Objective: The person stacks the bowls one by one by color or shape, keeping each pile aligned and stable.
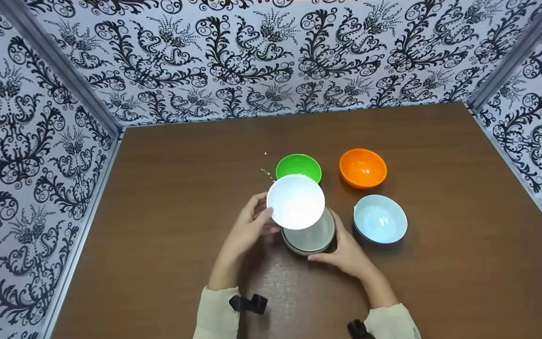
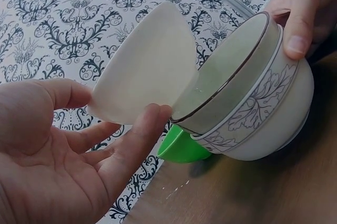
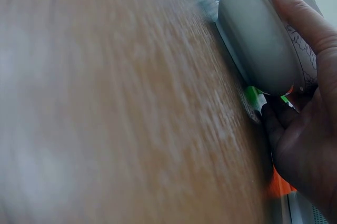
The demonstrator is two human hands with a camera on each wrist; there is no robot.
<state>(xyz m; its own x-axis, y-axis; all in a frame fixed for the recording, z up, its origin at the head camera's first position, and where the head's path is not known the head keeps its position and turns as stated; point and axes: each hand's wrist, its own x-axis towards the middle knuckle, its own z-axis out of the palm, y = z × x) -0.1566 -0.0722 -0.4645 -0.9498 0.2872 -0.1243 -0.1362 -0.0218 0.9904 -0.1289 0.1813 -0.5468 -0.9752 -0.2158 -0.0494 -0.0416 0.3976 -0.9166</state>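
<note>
A small plain white bowl (image 1: 296, 201) is pinched at its left rim by my left hand (image 1: 247, 228), tilted over a pair of nested bowls (image 1: 311, 238). In the left wrist view the white bowl (image 2: 147, 66) is near the dark-rimmed inner bowl (image 2: 226, 76). The outer bowl (image 2: 263, 110) is pale with a grey leaf pattern. My right hand (image 1: 346, 252) grips the nested bowls from the right, thumb at the near side. The right wrist view shows my right hand (image 3: 310, 124) around the patterned bowl (image 3: 258, 39). Whether the stack touches the table I cannot tell.
Behind the white bowl stands a green bowl (image 1: 299, 165), partly covered by it. An orange bowl (image 1: 363, 168) and a light blue bowl (image 1: 380, 219) stand to the right. White drops (image 1: 266, 173) dot the brown table (image 1: 181, 188). Patterned panels (image 1: 252, 56) enclose the table.
</note>
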